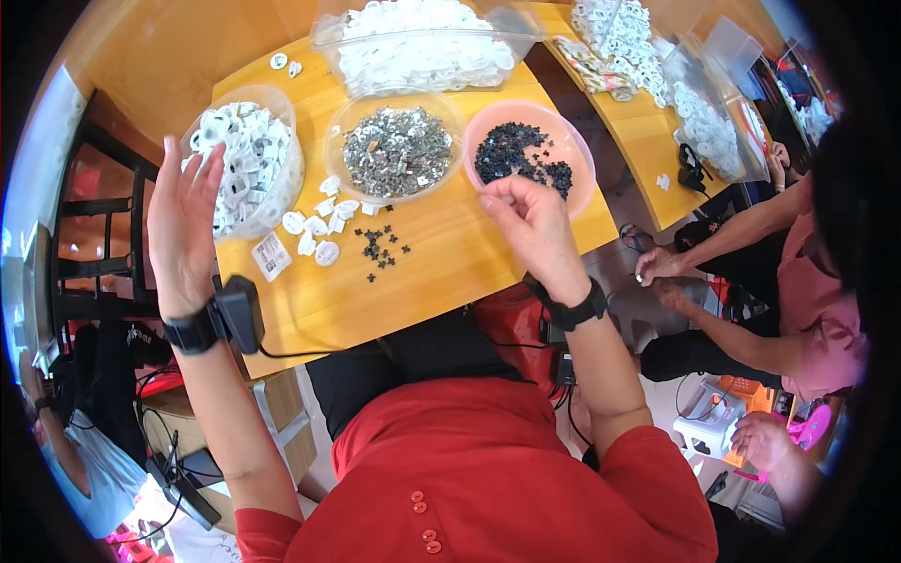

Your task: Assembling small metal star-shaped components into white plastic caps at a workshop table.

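My left hand (186, 220) is raised beside a clear round tub of white plastic parts (246, 169), its fingers spread and nothing in them. My right hand (533, 220) has its thumb and fingertips pinched together at the near rim of a pink bowl (580, 155). Small black cross-shaped pieces (511, 150) fill part of that bowl. Whether anything sits in the pinch is too small to make out. Between my hands stands a clear bowl of small silvery metal pieces (399, 150). Loose black pieces (380, 249) and several white plastic parts (319, 225) lie on the table in front of it.
A large clear bin of white parts (427, 47) stands at the back of the wooden table (441, 263). A printed label (270, 256) lies at the left. To the right is another table (648, 188) with more white parts, and a person in pink (817, 310) works there.
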Tool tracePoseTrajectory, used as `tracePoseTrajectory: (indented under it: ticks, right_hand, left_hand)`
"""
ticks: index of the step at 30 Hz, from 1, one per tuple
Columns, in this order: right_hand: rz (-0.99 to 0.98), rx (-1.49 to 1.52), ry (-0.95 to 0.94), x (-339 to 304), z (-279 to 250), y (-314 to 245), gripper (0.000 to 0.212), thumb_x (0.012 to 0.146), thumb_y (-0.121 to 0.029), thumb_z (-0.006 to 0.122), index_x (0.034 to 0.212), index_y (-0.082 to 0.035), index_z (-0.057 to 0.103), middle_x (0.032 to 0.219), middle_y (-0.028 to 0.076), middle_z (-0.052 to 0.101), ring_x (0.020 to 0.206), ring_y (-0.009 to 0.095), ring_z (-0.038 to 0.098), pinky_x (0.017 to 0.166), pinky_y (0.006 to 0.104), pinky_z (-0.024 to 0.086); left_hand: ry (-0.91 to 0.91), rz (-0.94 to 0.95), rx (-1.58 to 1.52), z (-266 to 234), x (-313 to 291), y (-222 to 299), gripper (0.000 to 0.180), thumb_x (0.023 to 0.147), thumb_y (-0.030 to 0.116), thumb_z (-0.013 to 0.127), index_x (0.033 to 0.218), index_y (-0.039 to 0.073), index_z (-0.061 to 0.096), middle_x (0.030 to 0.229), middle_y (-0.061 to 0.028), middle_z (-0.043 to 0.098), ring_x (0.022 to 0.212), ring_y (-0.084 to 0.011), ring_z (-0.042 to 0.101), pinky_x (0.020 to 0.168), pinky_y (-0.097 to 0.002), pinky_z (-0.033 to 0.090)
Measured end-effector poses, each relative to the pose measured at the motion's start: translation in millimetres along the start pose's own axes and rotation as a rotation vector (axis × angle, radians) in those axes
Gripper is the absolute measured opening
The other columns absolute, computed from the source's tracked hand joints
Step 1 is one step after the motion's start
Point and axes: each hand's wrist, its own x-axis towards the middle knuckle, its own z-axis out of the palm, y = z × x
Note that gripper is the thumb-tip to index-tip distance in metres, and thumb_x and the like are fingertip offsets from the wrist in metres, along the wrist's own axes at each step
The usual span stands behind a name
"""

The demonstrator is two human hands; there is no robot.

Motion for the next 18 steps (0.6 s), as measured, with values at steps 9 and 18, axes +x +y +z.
tracePoseTrajectory:
  ticks: [9,18]
  right_hand:
    - [-0.302,-0.641,-0.146,75.7,41.7,-27.7,0.018,0.077,-0.012,0.069,0.092,-0.002,0.065,0.083,0.015,0.065,0.079,0.031,0.063,0.069,0.0392,0.048]
    - [-0.383,-0.808,-0.225,103.3,81.6,-16.8,0.008,0.074,-0.001,0.056,0.075,0.003,0.062,0.074,0.027,0.061,0.074,0.042,0.062,0.068,0.0470,0.049]
  left_hand:
    - [-0.144,-0.038,0.330,-8.4,-91.5,-93.6,0.018,0.093,0.015,0.057,0.105,0.004,0.063,0.092,-0.0027,0.066,0.071,-0.0050,0.053,0.064,-0.0193,0.040]
    - [-0.032,-0.004,0.497,-27.3,-112.0,-130.1,0.015,0.089,0.008,0.061,0.103,0.003,0.063,0.092,-0.0025,0.064,0.068,-0.0057,0.050,0.062,-0.0203,0.040]
